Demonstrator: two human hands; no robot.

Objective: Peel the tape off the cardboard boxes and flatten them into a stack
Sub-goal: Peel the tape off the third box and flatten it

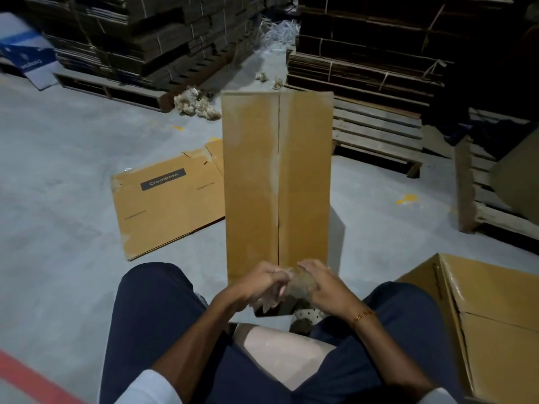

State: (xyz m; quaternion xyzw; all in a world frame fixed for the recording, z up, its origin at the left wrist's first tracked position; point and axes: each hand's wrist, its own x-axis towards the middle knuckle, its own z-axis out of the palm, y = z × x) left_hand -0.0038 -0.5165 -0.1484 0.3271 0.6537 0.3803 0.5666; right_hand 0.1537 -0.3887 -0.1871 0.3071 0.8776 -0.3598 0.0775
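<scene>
Both hands met low over the near end of the tall cardboard box [278,182], and between them sat a crumpled wad of tape [302,284], brownish, glossy and wrinkled. The left hand [259,282] had its fingers [277,279] curled in on the wad's left side; the right hand [323,282] wrapped over its right side, thumb and fingers bent round it. A thin gold bangle [363,316] ringed the right wrist.

Beyond the fingers the box ran away as a long, smooth tan rectangle, a dark centre seam down its length with pale, scuffed streaks along it. Left of the fingers and farther out, a flattened box [166,208] lay on the grey concrete floor [58,170], printed with a dark label. Just right of the right hand stood an open brown carton [493,310]. Far ahead, bundled stacks of flat cardboard [151,39] sat on wooden pallets [379,135], with scrunched tape balls [195,103] on the floor between them.
</scene>
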